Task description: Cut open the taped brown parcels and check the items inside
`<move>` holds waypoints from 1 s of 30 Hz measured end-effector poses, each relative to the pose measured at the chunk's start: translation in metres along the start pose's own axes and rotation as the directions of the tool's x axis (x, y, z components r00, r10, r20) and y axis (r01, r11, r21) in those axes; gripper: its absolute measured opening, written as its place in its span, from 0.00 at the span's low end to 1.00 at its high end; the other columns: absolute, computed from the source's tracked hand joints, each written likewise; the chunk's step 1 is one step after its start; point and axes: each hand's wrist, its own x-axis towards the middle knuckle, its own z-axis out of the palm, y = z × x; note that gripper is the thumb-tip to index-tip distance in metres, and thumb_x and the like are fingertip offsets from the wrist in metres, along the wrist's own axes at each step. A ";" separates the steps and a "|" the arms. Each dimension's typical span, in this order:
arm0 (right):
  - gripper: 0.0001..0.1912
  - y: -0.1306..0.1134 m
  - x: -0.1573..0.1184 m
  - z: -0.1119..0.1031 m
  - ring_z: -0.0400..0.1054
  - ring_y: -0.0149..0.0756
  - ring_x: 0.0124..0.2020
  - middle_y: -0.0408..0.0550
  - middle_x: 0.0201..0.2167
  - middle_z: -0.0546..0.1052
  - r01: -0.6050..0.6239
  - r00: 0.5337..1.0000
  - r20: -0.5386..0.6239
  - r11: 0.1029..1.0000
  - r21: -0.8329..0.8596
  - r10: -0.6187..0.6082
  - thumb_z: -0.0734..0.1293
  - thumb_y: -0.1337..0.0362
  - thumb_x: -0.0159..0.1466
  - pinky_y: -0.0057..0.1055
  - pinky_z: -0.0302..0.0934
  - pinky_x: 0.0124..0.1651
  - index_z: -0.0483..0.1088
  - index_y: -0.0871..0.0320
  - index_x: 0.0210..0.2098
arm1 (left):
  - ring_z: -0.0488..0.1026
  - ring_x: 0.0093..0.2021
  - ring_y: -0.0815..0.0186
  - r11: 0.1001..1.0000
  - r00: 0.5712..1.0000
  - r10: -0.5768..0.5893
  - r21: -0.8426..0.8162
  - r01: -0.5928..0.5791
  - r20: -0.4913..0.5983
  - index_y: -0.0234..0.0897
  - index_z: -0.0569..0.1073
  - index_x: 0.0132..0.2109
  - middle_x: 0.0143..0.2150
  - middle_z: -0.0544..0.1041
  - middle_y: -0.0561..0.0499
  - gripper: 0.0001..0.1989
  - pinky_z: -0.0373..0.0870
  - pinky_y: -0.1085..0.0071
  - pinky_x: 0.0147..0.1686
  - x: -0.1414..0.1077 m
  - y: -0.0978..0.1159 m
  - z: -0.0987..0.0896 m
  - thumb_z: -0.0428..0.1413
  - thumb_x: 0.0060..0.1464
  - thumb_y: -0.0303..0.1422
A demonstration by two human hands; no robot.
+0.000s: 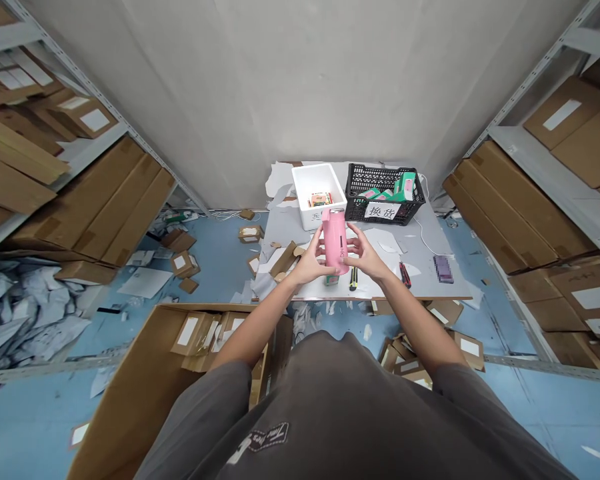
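A pink bottle [335,241] with dark lettering is held upright between both hands, above the front part of the table [305,288]. My left hand [310,261] grips it from the left, fingers curled around its side. On the right side, my right hand [365,253] presses its fingers against the bottle. Just below the bottle lies a small green box [331,280], partly hidden. A yellow and black box cutter [353,279] rests on the table under my right hand, and a red and black cutter [405,275] lies farther right.
At the table's back stand a white bin [310,217] and a black crate [410,212] holding green boxes. A purple pixelated item [443,269] lies at the right. A large open carton [125,393] stands at lower left. Shelves with cartons [525,213] flank both sides; boxes litter the floor.
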 end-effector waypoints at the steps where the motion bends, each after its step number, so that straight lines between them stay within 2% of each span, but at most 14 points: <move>1: 0.68 0.000 0.000 -0.003 0.77 0.50 0.55 0.54 0.60 0.77 -0.013 0.999 0.034 1.000 0.027 0.012 0.86 0.49 0.54 0.52 0.74 0.61 0.47 0.40 0.84 | 0.74 0.67 0.44 0.999 1.000 -0.009 -0.032 0.009 0.025 0.62 0.36 0.85 0.78 0.61 0.36 0.79 0.82 0.50 0.58 0.000 -0.002 -0.003 0.81 0.41 0.39; 4: 0.69 0.002 0.001 -0.008 0.78 0.49 0.54 0.51 0.56 0.78 -0.055 0.994 0.103 0.995 0.085 0.046 0.86 0.53 0.54 0.51 0.75 0.62 0.47 0.39 0.84 | 0.73 0.69 0.43 0.995 0.995 -0.038 -0.089 0.047 0.097 0.65 0.38 0.84 0.79 0.61 0.38 0.78 0.80 0.46 0.61 0.003 -0.011 -0.010 0.81 0.41 0.38; 9: 0.73 0.015 0.003 -0.006 0.80 0.47 0.51 0.50 0.56 0.77 -0.087 0.992 0.102 0.990 0.114 0.076 0.87 0.56 0.52 0.48 0.78 0.56 0.44 0.36 0.84 | 0.73 0.69 0.43 0.988 0.986 -0.058 -0.130 0.079 0.155 0.60 0.39 0.85 0.76 0.65 0.37 0.78 0.79 0.48 0.61 0.005 -0.024 -0.010 0.81 0.39 0.36; 14: 0.73 0.034 0.002 -0.004 0.78 0.49 0.52 0.52 0.58 0.76 -0.061 0.997 0.044 0.996 0.064 0.059 0.86 0.55 0.51 0.52 0.76 0.58 0.43 0.39 0.85 | 0.74 0.65 0.48 0.996 0.980 -0.088 0.013 0.087 0.177 0.54 0.45 0.85 0.71 0.70 0.36 0.76 0.80 0.53 0.58 0.010 -0.026 -0.021 0.81 0.39 0.37; 16: 0.74 0.042 0.001 -0.005 0.77 0.50 0.53 0.54 0.59 0.75 -0.056 0.998 -0.018 0.998 0.012 0.056 0.86 0.55 0.50 0.53 0.75 0.59 0.43 0.41 0.85 | 0.76 0.58 0.54 0.991 0.991 -0.100 0.103 0.091 0.085 0.52 0.50 0.85 0.67 0.72 0.38 0.70 0.80 0.57 0.55 0.016 -0.019 -0.034 0.80 0.42 0.41; 18: 0.73 0.050 0.001 -0.008 0.76 0.51 0.54 0.55 0.61 0.74 -0.060 0.996 -0.072 0.996 -0.060 0.055 0.85 0.56 0.49 0.54 0.74 0.59 0.44 0.42 0.85 | 0.77 0.52 0.60 0.981 0.995 -0.054 0.181 0.068 -0.082 0.52 0.57 0.83 0.63 0.74 0.42 0.58 0.81 0.61 0.52 0.026 -0.006 -0.046 0.76 0.51 0.47; 20: 0.71 0.057 0.003 -0.010 0.74 0.52 0.54 0.55 0.62 0.73 -0.070 0.994 -0.089 0.989 -0.130 0.059 0.83 0.56 0.49 0.54 0.75 0.58 0.47 0.43 0.84 | 0.77 0.49 0.62 0.966 0.987 0.004 0.256 0.039 -0.163 0.52 0.63 0.80 0.60 0.76 0.44 0.46 0.81 0.64 0.48 0.041 0.010 -0.055 0.68 0.60 0.51; 21: 0.70 0.061 0.004 -0.010 0.74 0.52 0.54 0.55 0.62 0.73 -0.071 0.995 -0.085 0.985 -0.155 0.059 0.83 0.57 0.48 0.55 0.75 0.58 0.48 0.43 0.84 | 0.78 0.46 0.62 0.953 0.990 -0.003 0.300 0.046 -0.142 0.50 0.66 0.79 0.56 0.77 0.45 0.43 0.81 0.65 0.44 0.050 0.018 -0.057 0.67 0.61 0.52; 23: 0.69 0.068 0.007 -0.007 0.73 0.52 0.54 0.55 0.63 0.74 -0.072 0.996 -0.067 0.981 -0.179 0.061 0.83 0.57 0.48 0.55 0.74 0.58 0.50 0.43 0.83 | 0.79 0.42 0.62 0.912 0.998 -0.057 0.407 0.057 -0.012 0.47 0.70 0.76 0.53 0.80 0.45 0.43 0.81 0.65 0.40 0.070 0.031 -0.058 0.69 0.57 0.50; 25: 0.69 0.076 0.011 -0.003 0.73 0.51 0.53 0.55 0.63 0.73 -0.083 0.995 -0.062 0.980 -0.181 0.073 0.83 0.56 0.48 0.55 0.74 0.59 0.51 0.44 0.83 | 0.79 0.40 0.62 0.860 0.994 -0.071 0.509 0.019 0.082 0.43 0.75 0.72 0.51 0.82 0.45 0.43 0.82 0.63 0.42 0.090 0.036 -0.055 0.73 0.51 0.46; 28: 0.70 0.089 0.015 -0.001 0.73 0.52 0.54 0.56 0.64 0.72 -0.125 0.991 -0.069 0.978 -0.164 0.114 0.83 0.54 0.47 0.55 0.74 0.58 0.49 0.44 0.83 | 0.79 0.45 0.58 0.815 0.986 -0.022 0.575 -0.076 0.163 0.37 0.81 0.64 0.50 0.84 0.44 0.36 0.80 0.60 0.51 0.112 0.028 -0.050 0.73 0.48 0.42; 30: 0.71 0.098 0.017 -0.005 0.72 0.54 0.57 0.57 0.65 0.71 -0.149 0.989 -0.039 0.979 -0.138 0.145 0.83 0.52 0.48 0.53 0.75 0.57 0.47 0.44 0.84 | 0.79 0.47 0.58 0.821 0.981 -0.030 0.564 -0.085 0.192 0.36 0.83 0.61 0.50 0.85 0.44 0.32 0.79 0.60 0.53 0.120 0.014 -0.052 0.71 0.48 0.39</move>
